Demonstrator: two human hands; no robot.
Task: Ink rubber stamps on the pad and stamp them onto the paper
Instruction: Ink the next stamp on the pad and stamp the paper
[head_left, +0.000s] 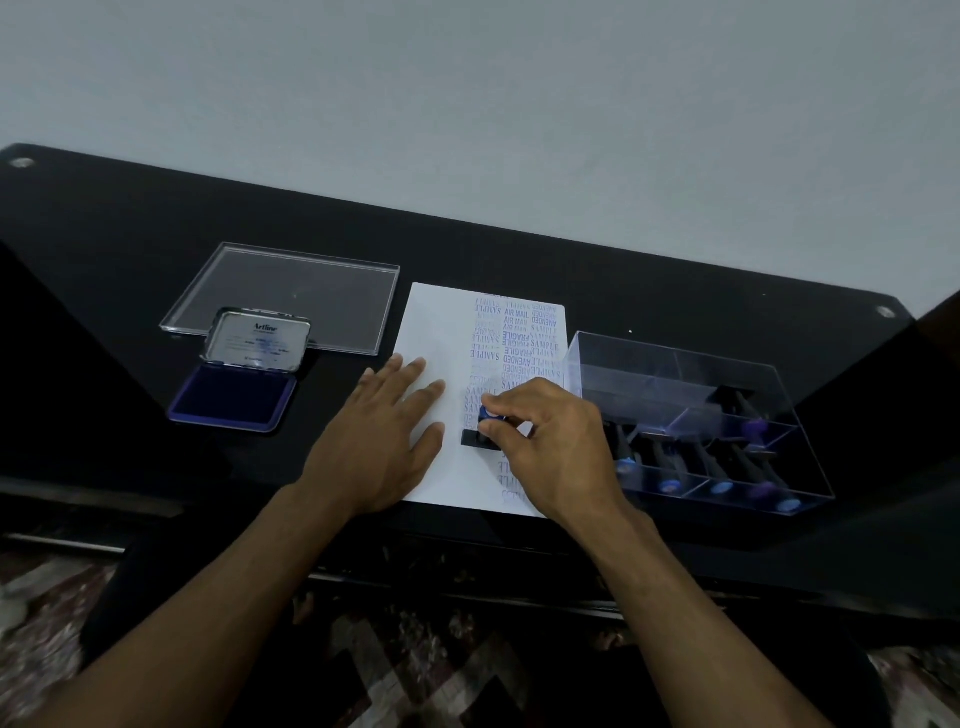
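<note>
Now right hand (550, 447) fingers pinch stamp (480, 434) on paper (431, 322); left hand (384, 441) flat.

one paper (441, 332) — one ink pad (231, 397), one stamp in grip (480, 431), two clear boxes — two hands.

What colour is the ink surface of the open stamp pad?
Dark blue-violet; the ink pad shows best in the head view.

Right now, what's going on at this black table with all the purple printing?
A person is stamping a sheet of paper. The right hand pinches a rubber stamp standing on the sheet, while the left hand lies flat on the paper. The ink pad sits open to the left; more stamps lie in a clear box on the right.
</note>
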